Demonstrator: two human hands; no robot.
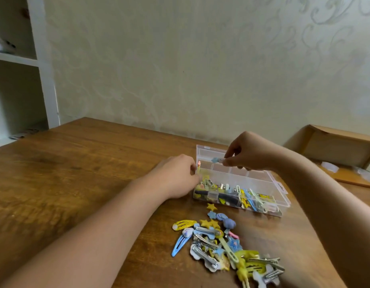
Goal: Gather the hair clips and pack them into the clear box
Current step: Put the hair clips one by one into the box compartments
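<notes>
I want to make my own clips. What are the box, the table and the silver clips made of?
Box: likely hard clear plastic; you see the clips through its walls.
Table: looks like glossy brown wood, with grain lines and a soft shine.
Silver clips: probably metal; they glint grey.

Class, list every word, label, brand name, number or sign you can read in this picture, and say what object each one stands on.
None can be read.
Clear box: no label shows.
Hair clips on the table: shapes and painted marks only, no lettering.
Cardboard box: plain, no print shows.
Items on the shelf: too blurred to tell.
</notes>
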